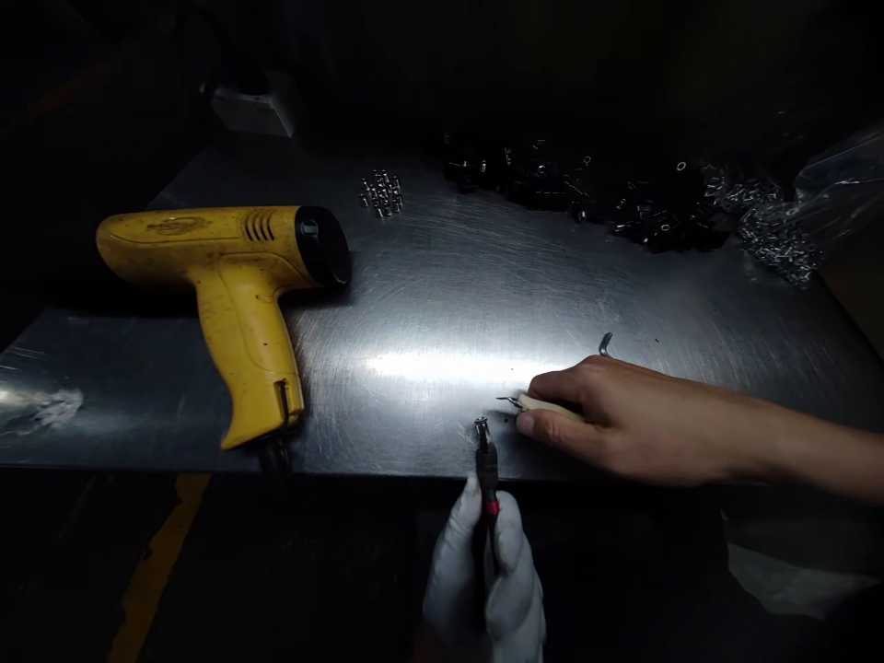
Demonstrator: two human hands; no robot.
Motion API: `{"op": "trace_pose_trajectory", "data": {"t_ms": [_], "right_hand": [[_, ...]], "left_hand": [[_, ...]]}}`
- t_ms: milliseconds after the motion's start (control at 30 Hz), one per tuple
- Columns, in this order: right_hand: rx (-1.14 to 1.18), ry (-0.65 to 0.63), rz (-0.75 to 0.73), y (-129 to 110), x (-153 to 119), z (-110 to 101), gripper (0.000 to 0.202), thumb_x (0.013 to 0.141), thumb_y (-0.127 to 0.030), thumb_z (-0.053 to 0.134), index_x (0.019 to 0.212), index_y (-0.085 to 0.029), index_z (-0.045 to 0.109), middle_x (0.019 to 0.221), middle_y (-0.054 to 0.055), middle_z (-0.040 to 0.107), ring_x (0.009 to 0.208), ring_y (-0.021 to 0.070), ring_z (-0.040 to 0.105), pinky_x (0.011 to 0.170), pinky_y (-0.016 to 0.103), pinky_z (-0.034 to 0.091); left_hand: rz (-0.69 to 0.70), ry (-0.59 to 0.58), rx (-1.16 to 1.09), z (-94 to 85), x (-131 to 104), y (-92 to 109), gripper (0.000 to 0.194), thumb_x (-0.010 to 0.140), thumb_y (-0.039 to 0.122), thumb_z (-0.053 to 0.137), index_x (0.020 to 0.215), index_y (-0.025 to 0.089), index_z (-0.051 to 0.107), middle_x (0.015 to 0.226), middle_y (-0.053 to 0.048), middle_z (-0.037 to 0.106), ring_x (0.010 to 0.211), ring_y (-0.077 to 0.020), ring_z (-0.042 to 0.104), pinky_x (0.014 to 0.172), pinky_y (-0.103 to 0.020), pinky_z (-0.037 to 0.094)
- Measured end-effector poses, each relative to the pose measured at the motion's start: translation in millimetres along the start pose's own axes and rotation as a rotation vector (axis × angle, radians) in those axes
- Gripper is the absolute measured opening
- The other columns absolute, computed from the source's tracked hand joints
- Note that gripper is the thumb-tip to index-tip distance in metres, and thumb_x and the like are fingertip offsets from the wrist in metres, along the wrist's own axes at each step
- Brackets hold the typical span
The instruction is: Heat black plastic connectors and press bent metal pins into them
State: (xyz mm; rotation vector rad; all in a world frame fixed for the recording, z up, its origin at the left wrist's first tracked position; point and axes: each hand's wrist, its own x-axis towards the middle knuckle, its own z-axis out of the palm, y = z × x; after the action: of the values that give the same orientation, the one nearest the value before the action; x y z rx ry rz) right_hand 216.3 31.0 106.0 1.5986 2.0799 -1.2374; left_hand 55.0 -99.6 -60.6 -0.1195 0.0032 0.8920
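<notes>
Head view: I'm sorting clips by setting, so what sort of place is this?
Probably a workshop or factory: a scratched grey metal workbench, a yellow pistol-shaped power tool, and black pliers with a red band in the white-gloved left hand.

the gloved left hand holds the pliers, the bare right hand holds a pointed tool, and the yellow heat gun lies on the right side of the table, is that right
No, the heat gun lies on the left side of the table, as the head view shows. The rest is right: the gloved left hand holds the pliers, and the bare right hand holds a pointed tool.
</notes>
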Motion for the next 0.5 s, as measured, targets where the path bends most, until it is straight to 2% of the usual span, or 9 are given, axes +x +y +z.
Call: {"op": "trace_pose_trajectory", "data": {"t_ms": [133, 267, 367, 433, 500], "right_hand": [[0.15, 0.047, -0.053, 4, -4, 3, 0.019, 0.098, -0.036, 0.054, 0.097, -0.023, 0.068, 0.071, -0.004, 0.06, 0.058, 0.0123, 0.05, 0.051, 0.026, 0.036], [0.204, 0.045, -0.055, 2, -7, 2, 0.02, 0.099, -0.032, 0.053, 0.1, -0.023, 0.071, 0.07, -0.005, 0.06, 0.057, 0.0113, 0.049, 0.05, 0.025, 0.036], [0.164, 0.075, -0.035, 0, -12, 0, 0.019, 0.099, -0.035, 0.056, 0.107, -0.024, 0.07, 0.079, -0.005, 0.066, 0.061, 0.011, 0.054, 0.053, 0.025, 0.039], [0.13, 0.116, -0.041, 0, -18, 2, 0.02, 0.099, -0.037, 0.057, 0.109, -0.024, 0.069, 0.085, -0.004, 0.068, 0.067, 0.0119, 0.059, 0.057, 0.027, 0.042], [0.142, 0.149, -0.022, 2, -24, 7, 0.021, 0.1, -0.04, 0.056, 0.107, -0.024, 0.068, 0.088, -0.004, 0.069, 0.07, 0.0133, 0.061, 0.061, 0.029, 0.044]], "left_hand": [[-0.064, 0.061, 0.098, -7.5, -5, 4, 0.072, 0.105, 0.051, 0.002, 0.078, 0.017, 0.06, 0.039, 0.006, 0.038, 0.025, -0.0067, 0.031, 0.031, -0.018, 0.041], [-0.104, 0.187, 0.225, 3.5, -3, 10, 0.067, 0.103, 0.06, 0.009, 0.083, 0.018, 0.058, 0.044, 0.005, 0.046, 0.027, -0.0086, 0.039, 0.029, -0.021, 0.041], [-0.111, 0.392, 0.555, 24.1, 0, 12, 0.057, 0.102, 0.062, 0.026, 0.089, 0.018, 0.059, 0.056, 0.001, 0.056, 0.037, -0.0125, 0.051, 0.037, -0.026, 0.048], [-0.011, 0.582, 0.809, 36.9, 0, 11, 0.047, 0.102, 0.056, 0.039, 0.09, 0.016, 0.061, 0.062, 0.001, 0.056, 0.048, -0.012, 0.054, 0.048, -0.024, 0.049], [0.068, 0.683, 0.869, 44.9, -2, 6, 0.032, 0.101, 0.045, 0.051, 0.093, 0.017, 0.064, 0.071, 0.0, 0.06, 0.063, -0.0123, 0.059, 0.06, -0.021, 0.049]]}}
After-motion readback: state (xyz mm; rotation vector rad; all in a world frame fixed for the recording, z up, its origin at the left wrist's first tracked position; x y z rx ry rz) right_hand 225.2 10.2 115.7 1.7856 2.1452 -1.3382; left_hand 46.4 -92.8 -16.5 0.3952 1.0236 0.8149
